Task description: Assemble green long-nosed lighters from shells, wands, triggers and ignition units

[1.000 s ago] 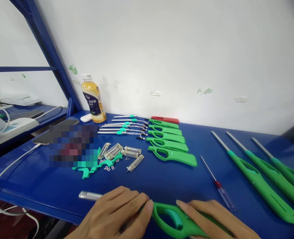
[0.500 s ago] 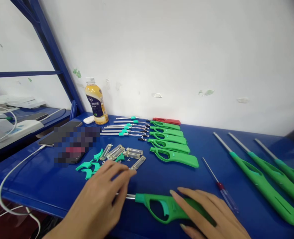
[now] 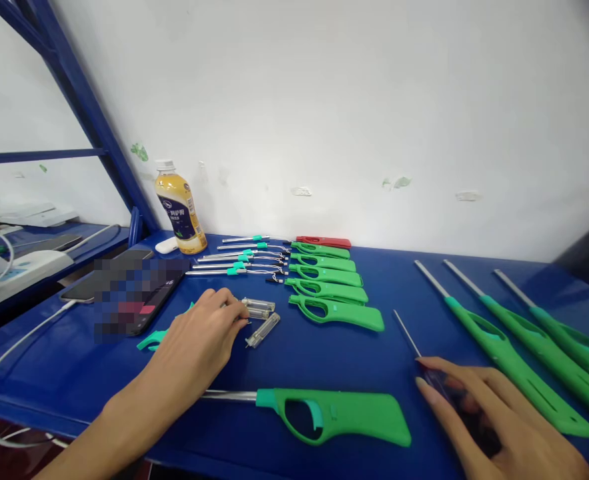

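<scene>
My left hand (image 3: 202, 333) is over the small parts, thumb and fingertips pinched together at the table; a tiny screw (image 3: 248, 323) shows at the fingertips, but whether it is held is hidden. Clear fuel tanks (image 3: 263, 330) lie just right of it, and teal triggers (image 3: 150, 340) are partly covered by it. My right hand (image 3: 489, 413) is closed round the handle of a screwdriver (image 3: 407, 335), which lies with its shaft pointing away. Between the hands, nearest me, a green gas lighter (image 3: 359, 417) rests flat, its metal tube pointing left under my left wrist.
Green handle shells (image 3: 339, 313) and one red shell (image 3: 324, 241) lie in a column, metal tubes with wires (image 3: 219, 267) beside them. Several long green lighters (image 3: 514, 367) are at the right. A drink bottle (image 3: 179, 210), phones (image 3: 157, 300) and a white cable (image 3: 12, 340) occupy the left.
My right hand has left the green lighter and moved right onto the screwdriver. My left hand has gone from the lighter's tube forward to the small parts. The view has shifted slightly.
</scene>
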